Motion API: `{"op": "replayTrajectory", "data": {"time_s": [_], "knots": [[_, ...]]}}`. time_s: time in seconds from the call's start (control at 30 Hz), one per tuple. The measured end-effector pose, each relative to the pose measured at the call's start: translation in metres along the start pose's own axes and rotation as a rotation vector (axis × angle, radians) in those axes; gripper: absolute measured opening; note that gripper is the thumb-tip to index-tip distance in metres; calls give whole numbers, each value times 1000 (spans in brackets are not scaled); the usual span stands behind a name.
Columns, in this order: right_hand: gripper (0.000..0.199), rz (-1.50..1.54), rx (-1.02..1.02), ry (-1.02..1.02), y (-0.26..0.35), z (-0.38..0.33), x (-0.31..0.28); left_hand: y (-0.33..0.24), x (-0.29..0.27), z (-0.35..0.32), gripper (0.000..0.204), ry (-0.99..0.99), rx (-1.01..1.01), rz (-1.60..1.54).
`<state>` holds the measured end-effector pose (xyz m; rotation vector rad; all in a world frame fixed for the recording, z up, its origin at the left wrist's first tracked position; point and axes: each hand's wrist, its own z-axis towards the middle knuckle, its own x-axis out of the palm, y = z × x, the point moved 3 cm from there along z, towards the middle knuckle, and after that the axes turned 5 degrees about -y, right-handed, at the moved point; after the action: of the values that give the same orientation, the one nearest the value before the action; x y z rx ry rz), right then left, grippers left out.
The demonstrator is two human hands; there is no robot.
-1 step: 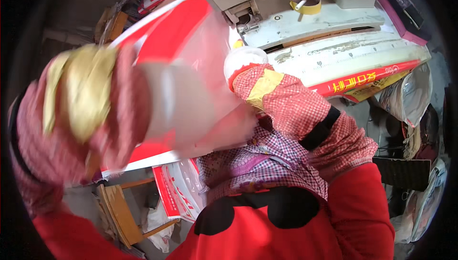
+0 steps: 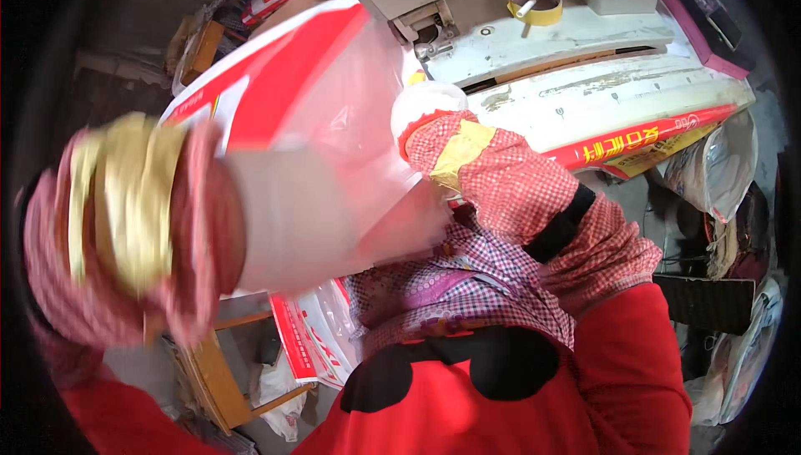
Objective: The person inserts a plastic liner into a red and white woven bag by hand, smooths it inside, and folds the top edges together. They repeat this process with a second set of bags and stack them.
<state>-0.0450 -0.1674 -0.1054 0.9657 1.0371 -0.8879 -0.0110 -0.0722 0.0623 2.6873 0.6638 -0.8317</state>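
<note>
Two gloved hands hold a red-and-clear plastic bag up in front of a sewing machine.

The left hand (image 2: 125,221), in a red checked glove wrapped with yellow tape, is close to the camera and blurred; its fingers are closed on the near edge of the plastic bag (image 2: 325,129), which slants up and away across the middle of the view. The right hand (image 2: 467,159), in a matching checked glove with a yellow patch, has its fingers curled shut on the bag's far side, a white fingertip showing above. Just behind the bag stands a worn white sewing machine (image 2: 576,46) with a roll of yellow tape (image 2: 534,0) on top. A wooden stool (image 2: 221,371) stands lower left, below the bag.
</note>
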Motion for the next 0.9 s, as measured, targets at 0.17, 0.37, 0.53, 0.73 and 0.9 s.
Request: {"op": "replayTrajectory", "data": {"time_s": [0.17,0.37,0.53,0.73,0.9], "knots": [[18,2,141,-66,-15,27,17,-41,35,20,25,356,140,153],[12,1419,10,-483,-34,74,149,-41,-19,78,5,-266,237,157],[11,842,-25,-256,-66,-19,102,-1,-52,73,25,280,56,289],[10,314,-112,-2,-3,31,23,69,-99,11,40,68,-587,537],[15,22,-171,-193,-4,0,-7,-14,-18,-13,20,127,-68,298]]}}
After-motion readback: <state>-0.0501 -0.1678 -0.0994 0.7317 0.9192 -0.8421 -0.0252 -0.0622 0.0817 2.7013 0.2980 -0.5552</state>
